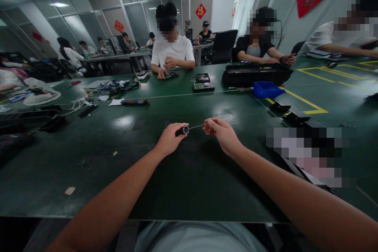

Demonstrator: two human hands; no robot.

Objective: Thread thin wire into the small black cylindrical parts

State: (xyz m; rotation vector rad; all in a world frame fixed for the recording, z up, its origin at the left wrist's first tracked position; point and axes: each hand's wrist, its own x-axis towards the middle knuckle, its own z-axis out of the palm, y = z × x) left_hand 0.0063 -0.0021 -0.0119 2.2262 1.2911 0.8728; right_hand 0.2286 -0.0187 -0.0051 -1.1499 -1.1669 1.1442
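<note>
My left hand (170, 140) is closed around a small black cylindrical part (186, 129) with a bright ring at its end, just above the green table. Its inside is too small to make out. In my right hand (220, 132), the fingers pinch a thin screwdriver (195, 127), its handle mostly hidden by them. The metal shaft points left, and its tip meets the ringed end of the part; whether it goes inside I cannot tell.
Beyond my hands on the green table (141, 189) lie hard drives (203, 86), a pen-shaped electric screwdriver (135, 102) and a blue bin (268, 89). A long black housing (256, 75) stands behind the bin. Across the table a person in a white shirt (173, 53) handles a small board.
</note>
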